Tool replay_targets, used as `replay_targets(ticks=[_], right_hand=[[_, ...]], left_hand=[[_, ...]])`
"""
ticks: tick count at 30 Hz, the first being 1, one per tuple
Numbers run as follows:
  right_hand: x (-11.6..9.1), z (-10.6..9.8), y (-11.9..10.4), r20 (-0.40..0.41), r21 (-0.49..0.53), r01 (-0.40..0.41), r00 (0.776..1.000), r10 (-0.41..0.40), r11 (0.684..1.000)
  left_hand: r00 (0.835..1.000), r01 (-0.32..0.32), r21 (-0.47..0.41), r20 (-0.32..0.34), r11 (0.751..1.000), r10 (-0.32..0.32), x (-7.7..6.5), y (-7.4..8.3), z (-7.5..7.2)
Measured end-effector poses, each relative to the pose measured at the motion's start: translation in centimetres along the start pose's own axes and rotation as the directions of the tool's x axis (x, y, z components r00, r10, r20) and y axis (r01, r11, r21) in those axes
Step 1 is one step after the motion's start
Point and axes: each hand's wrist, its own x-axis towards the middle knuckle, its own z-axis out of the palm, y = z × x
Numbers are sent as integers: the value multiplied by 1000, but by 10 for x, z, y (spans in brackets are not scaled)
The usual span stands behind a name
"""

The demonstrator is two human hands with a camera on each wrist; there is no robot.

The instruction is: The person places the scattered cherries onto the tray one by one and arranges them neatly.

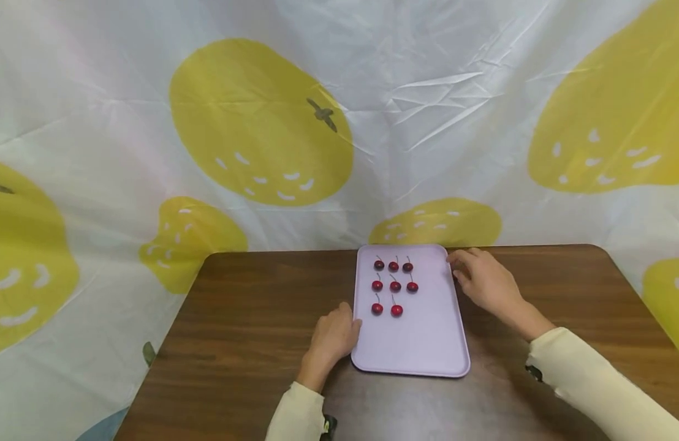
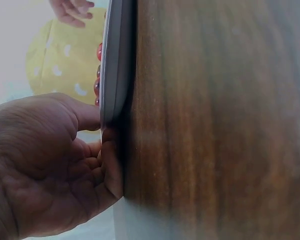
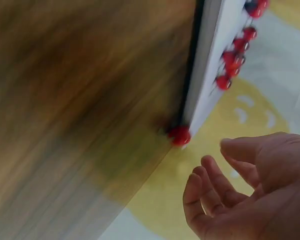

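Note:
A pale lilac tray (image 1: 428, 346) lies on the table, bearing several red cherries (image 1: 395, 286) with stems, in two rows of three and a row of two. My left hand (image 1: 334, 334) grips the tray's left rim. In the left wrist view its thumb (image 2: 87, 116) is on top and the fingers curl under the edge. My right hand (image 1: 485, 282) is beside the tray's far right corner, fingers loosely bent and holding nothing. Just ahead of them in the right wrist view, a single cherry (image 3: 179, 135) sits by the tray's edge; the head view does not show it.
The brown wooden table (image 1: 251, 343) extends on both sides of the tray. Behind it hangs a white cloth (image 1: 405, 159) printed with large yellow fruit, close along the table's far edge.

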Motion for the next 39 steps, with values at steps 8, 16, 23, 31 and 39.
replay_targets(ticks=[8, 16, 23, 31, 39], right_hand=[[10, -7, 29, 179, 7, -34, 983, 33, 999], [15, 3, 33, 175, -33, -59, 983, 64, 998], [19, 7, 30, 217, -57, -106, 969, 116, 993], [16, 12, 32, 205, -55, -118, 971, 127, 991], [17, 5, 27, 172, -45, -124, 976, 130, 991]], left_hand=[[1000, 8, -9, 0, 1000, -8, 1, 1, -5], [1000, 20, -12, -1, 1000, -20, 1, 3, -7], [1000, 19, -13, -2, 1000, -19, -1, 4, -3], [1000, 21, -4, -2, 1000, -21, -2, 3, 2], [1000, 8, 13, -24, 1000, -7, 0, 1, 1]])
